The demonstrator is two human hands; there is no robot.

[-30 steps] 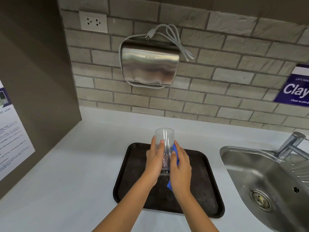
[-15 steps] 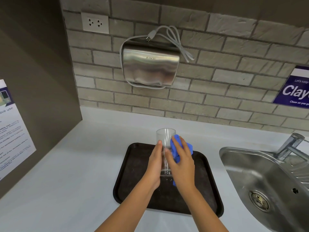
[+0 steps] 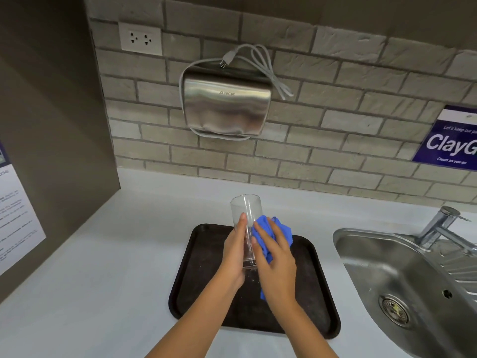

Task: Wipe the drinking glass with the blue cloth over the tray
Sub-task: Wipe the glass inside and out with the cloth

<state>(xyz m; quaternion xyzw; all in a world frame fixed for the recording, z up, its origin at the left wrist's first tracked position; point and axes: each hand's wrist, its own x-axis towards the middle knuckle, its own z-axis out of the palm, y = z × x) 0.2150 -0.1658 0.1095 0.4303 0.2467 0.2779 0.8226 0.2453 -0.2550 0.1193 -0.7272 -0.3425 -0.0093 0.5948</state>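
Left hand (image 3: 233, 251) is gripping the drinking glass (image 3: 246, 228) upright, steadying it. Right hand (image 3: 277, 259) is clamping the blue cloth (image 3: 268, 236) against the glass's right side, rubbing. Both are hovering over the tray (image 3: 317, 293), likely so drips are landing below the grip.

The right hand (image 3: 277, 257) hides much of the blue cloth (image 3: 271, 235).

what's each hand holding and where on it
Left hand grips the drinking glass around its lower half; right hand presses the bunched blue cloth against the glass's side.
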